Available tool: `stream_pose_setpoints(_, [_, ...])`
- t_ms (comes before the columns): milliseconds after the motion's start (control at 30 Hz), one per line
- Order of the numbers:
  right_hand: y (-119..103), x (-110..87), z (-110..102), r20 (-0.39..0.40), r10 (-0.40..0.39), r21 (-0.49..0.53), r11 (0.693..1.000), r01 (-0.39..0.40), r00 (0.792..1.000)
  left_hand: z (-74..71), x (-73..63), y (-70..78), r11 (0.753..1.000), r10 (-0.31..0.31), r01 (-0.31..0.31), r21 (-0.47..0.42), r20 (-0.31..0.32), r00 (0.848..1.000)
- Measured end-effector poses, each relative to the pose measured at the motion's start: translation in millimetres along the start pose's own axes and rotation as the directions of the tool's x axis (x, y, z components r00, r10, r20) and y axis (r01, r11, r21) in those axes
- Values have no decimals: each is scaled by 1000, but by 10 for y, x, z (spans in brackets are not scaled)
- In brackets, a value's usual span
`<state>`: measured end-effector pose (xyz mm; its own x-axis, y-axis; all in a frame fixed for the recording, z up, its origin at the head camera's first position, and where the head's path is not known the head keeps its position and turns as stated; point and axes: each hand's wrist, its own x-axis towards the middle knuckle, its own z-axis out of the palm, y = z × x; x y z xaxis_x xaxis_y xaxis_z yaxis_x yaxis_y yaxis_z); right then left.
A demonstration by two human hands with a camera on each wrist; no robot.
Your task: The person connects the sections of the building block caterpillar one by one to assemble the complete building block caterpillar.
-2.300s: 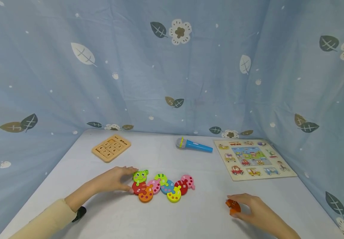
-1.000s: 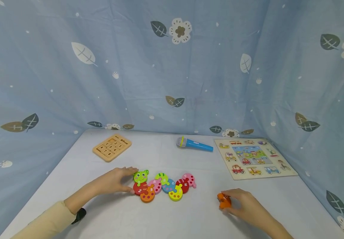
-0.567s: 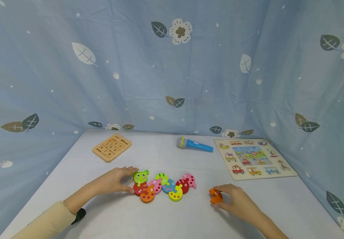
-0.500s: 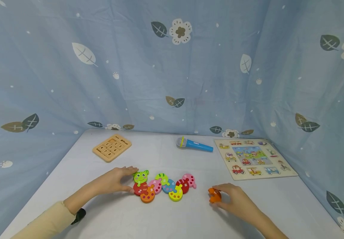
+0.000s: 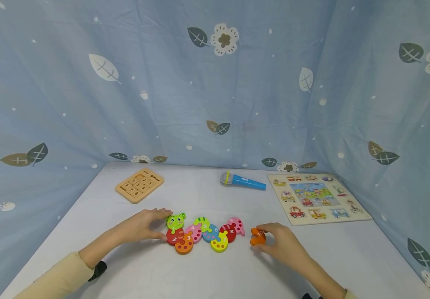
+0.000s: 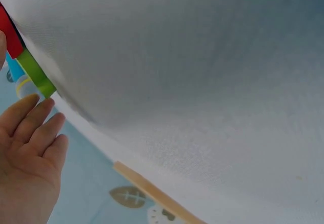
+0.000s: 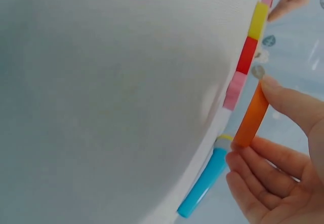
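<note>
A wooden caterpillar puzzle (image 5: 210, 234) of joined, numbered, coloured pieces lies on the white table, its green smiling head (image 5: 175, 222) at the left. My left hand (image 5: 140, 226) rests beside that end, fingertips at the head and thumb at the red piece (image 5: 173, 236). In the left wrist view its fingers (image 6: 38, 125) look nearly straight. Between thumb and fingers my right hand (image 5: 286, 246) pinches an orange puzzle piece (image 5: 258, 237), just right of the pink end piece (image 5: 236, 225). A gap separates the two. The right wrist view shows this orange piece (image 7: 251, 116) edge-on.
Behind the puzzle lies a blue toy microphone (image 5: 244, 181). At the back left is a wooden number-slide board (image 5: 139, 185); at the back right, a vehicle picture puzzle board (image 5: 319, 200). A blue patterned curtain (image 5: 215, 91) encloses the table's back and sides.
My right hand has carried the orange piece leftward and slightly away from me, close to the puzzle's pink end. My left hand stays at the head end.
</note>
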<state>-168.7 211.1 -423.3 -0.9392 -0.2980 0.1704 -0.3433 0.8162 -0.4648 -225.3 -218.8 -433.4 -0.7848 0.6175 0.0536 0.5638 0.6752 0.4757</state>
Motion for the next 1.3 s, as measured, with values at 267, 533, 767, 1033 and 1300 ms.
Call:
stream_pose_setpoints(267, [-91,110,84,-29,43,4,999,-43,999,-6,-2,15,1000,-5,5,-4,2,1000])
stream_pose_setpoints(533, [-122,162,116,-29,55,2,998,-55,998,-21,1,30,1000,-11,11,-2,12,1000])
stream_pose_setpoints(767, [-113,202,151,-21,23,0,1000,-23,1000,-21,0,34,1000,-15,15,-11,19,1000])
stream_pose_setpoints(1033, [-155,265,173,-15,40,-28,999,-41,999,-12,19,14,1000,-2,2,-4,15,1000])
stream_pose_setpoints(1300, [-184,291,208,-18,13,-92,996,-15,1000,-13,9,16,1000,-7,7,-8,24,1000])
